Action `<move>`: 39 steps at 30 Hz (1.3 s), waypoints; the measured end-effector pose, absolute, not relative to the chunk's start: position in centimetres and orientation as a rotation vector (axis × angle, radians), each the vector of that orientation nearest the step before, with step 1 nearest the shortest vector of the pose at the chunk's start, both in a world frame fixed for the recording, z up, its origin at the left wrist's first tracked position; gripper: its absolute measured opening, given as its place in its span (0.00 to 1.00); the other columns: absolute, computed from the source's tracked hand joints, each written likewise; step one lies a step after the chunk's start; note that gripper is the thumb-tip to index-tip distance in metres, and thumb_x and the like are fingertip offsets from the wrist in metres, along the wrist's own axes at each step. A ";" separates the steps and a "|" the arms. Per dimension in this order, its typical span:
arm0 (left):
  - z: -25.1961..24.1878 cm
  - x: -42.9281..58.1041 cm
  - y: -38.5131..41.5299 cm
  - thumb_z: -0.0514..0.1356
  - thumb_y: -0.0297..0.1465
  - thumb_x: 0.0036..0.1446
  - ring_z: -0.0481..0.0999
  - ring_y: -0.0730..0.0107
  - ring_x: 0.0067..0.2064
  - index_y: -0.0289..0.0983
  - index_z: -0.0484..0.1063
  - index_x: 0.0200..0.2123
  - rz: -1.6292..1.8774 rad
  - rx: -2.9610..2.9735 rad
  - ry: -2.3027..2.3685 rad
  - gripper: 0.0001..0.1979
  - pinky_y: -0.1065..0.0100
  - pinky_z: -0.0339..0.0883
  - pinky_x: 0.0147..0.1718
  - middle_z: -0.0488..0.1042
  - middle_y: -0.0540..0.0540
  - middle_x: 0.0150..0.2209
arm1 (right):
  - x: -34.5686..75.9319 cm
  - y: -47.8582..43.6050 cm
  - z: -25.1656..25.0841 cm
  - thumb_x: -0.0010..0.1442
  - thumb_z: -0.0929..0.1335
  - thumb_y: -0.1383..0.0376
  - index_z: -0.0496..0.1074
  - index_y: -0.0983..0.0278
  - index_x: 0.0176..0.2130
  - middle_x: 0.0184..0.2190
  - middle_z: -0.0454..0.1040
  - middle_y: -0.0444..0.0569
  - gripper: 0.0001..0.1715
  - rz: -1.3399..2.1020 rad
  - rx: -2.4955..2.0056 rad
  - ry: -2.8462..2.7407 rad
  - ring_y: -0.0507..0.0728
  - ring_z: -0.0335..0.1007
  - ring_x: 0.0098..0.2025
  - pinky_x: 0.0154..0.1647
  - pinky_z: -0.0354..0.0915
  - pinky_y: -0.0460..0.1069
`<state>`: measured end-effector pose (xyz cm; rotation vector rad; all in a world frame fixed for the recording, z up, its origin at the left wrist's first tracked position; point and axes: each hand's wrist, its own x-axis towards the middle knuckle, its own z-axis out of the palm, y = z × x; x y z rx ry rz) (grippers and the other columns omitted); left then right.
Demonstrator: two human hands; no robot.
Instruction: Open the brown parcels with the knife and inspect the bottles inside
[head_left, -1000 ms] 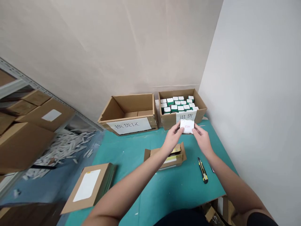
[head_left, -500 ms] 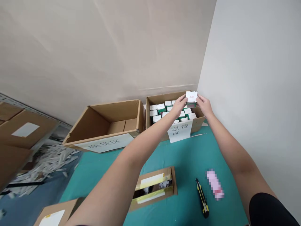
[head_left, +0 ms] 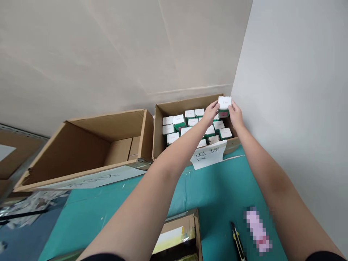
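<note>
Between my left hand (head_left: 211, 112) and my right hand (head_left: 236, 114) is a small white-and-green box (head_left: 224, 103), gripped from both sides. It is upright, at the far right corner of a cardboard box (head_left: 155, 134). Several similar small boxes (head_left: 168, 129) with white tops and green sides stand packed inside that carton, and my left forearm hides some of them. A white paper sign (head_left: 208, 156) with handwritten characters hangs on the carton's front. The lower part of the held box is partly hidden by the ones around it.
A larger open carton (head_left: 81, 125) with flat boxes inside stands to the left. On the green tabletop (head_left: 217, 185) lie a utility knife (head_left: 237, 241) and a blurred pink item (head_left: 257, 230). An opened parcel (head_left: 197, 235) is at the near edge. A wall (head_left: 293, 90) rises at right.
The view has moved closer to the cartons and tilted. Both hands still hold the small box, which now sits a little farther back at the carton's far right corner.
</note>
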<state>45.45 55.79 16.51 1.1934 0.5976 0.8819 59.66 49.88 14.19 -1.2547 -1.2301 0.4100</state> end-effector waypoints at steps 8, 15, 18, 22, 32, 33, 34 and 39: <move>16.9 45.8 55.7 0.57 0.42 0.68 0.69 0.59 0.62 0.38 0.64 0.66 0.856 1.442 0.649 0.27 0.54 0.58 0.64 0.71 0.40 0.63 | 59.9 50.0 14.2 0.69 0.60 0.47 0.64 0.57 0.67 0.65 0.69 0.49 0.33 0.254 -1.390 -1.174 0.61 0.57 0.70 0.71 0.52 0.60; 15.8 44.8 53.4 0.59 0.41 0.66 0.71 0.58 0.62 0.40 0.62 0.67 0.838 1.485 0.706 0.29 0.56 0.59 0.62 0.69 0.38 0.64 | 59.2 46.0 12.5 0.66 0.60 0.59 0.64 0.58 0.65 0.59 0.73 0.51 0.30 0.329 -1.427 -1.072 0.61 0.70 0.60 0.63 0.64 0.61; 14.5 44.5 52.0 0.62 0.41 0.63 0.71 0.57 0.61 0.39 0.66 0.64 0.805 1.488 0.702 0.28 0.56 0.61 0.61 0.69 0.37 0.64 | 59.1 43.9 11.7 0.62 0.63 0.61 0.64 0.59 0.65 0.56 0.76 0.52 0.32 0.420 -1.571 -1.069 0.62 0.73 0.56 0.61 0.66 0.62; 13.1 43.7 49.7 0.64 0.39 0.59 0.71 0.55 0.60 0.36 0.71 0.59 0.762 1.471 0.738 0.26 0.54 0.62 0.61 0.72 0.35 0.61 | 58.9 42.0 11.5 0.56 0.68 0.64 0.73 0.63 0.57 0.52 0.79 0.55 0.28 0.531 -1.748 -1.068 0.64 0.75 0.53 0.60 0.67 0.63; 18.2 33.2 43.6 0.60 0.40 0.62 0.73 0.54 0.60 0.39 0.70 0.60 0.802 1.404 0.855 0.25 0.55 0.72 0.53 0.71 0.37 0.62 | 54.4 34.0 16.0 0.62 0.66 0.58 0.75 0.62 0.54 0.54 0.77 0.55 0.23 0.445 -1.507 -0.949 0.62 0.73 0.57 0.61 0.67 0.60; 18.6 30.9 42.2 0.60 0.41 0.61 0.74 0.55 0.59 0.39 0.71 0.59 0.823 1.416 0.865 0.25 0.55 0.72 0.54 0.72 0.37 0.61 | 53.3 32.1 16.0 0.63 0.65 0.57 0.75 0.61 0.54 0.54 0.77 0.55 0.23 0.480 -1.497 -0.931 0.61 0.74 0.56 0.60 0.68 0.61; 18.8 28.5 40.6 0.60 0.43 0.60 0.74 0.54 0.59 0.40 0.71 0.59 0.841 1.424 0.886 0.25 0.55 0.72 0.54 0.73 0.38 0.60 | 52.0 30.0 15.7 0.64 0.65 0.56 0.75 0.60 0.54 0.54 0.77 0.54 0.23 0.525 -1.490 -0.905 0.61 0.74 0.56 0.59 0.69 0.61; 15.2 13.7 30.6 0.59 0.51 0.58 0.77 0.51 0.57 0.38 0.73 0.56 0.842 1.403 1.273 0.29 0.53 0.72 0.55 0.76 0.38 0.57 | 44.3 18.4 10.3 0.58 0.70 0.43 0.78 0.61 0.51 0.50 0.80 0.57 0.31 0.930 -1.533 -0.626 0.66 0.76 0.53 0.55 0.71 0.63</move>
